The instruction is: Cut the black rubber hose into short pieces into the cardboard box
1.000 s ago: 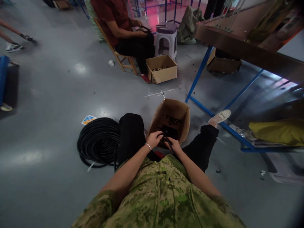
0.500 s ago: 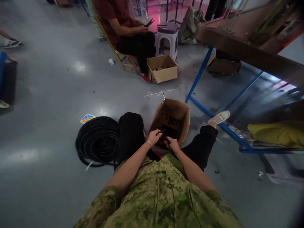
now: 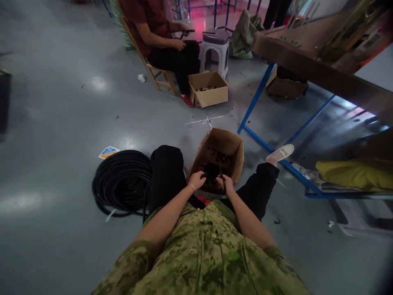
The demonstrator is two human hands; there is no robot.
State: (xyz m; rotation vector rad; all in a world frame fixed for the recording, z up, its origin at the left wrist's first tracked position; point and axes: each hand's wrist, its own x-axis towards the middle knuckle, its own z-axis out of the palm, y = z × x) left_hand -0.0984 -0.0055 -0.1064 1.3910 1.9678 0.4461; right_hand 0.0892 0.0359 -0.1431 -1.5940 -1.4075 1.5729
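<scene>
My left hand (image 3: pixel 196 179) is closed on a short end of black tubing (image 3: pixel 205 175) over the left side of an open cardboard box (image 3: pixel 236 149). A little to the right, my right hand (image 3: pixel 226 183) is wrapped round a slim dark tool that looks like scissors (image 3: pixel 222 177), its tip pointing away from me. The hands are apart. Small black pieces (image 3: pixel 223 157) lie in the box between my legs. On the floor at my left is a big coil of black tubing (image 3: pixel 123 180); part of it passes behind my knee.
A seated person (image 3: pixel 159 37) holds dark items by a second cardboard box (image 3: pixel 211 98) and a plastic stool (image 3: pixel 215 47). A blue-framed table (image 3: pixel 256 98) stands at right, with yellow cloth (image 3: pixel 350 174) on its lower rail. White string (image 3: pixel 205 121) lies on the floor beyond my box.
My hands have moved apart, and the dark tool in my right hand has swung more upright. The seated person's hands have separated too. The view has shifted slightly.
</scene>
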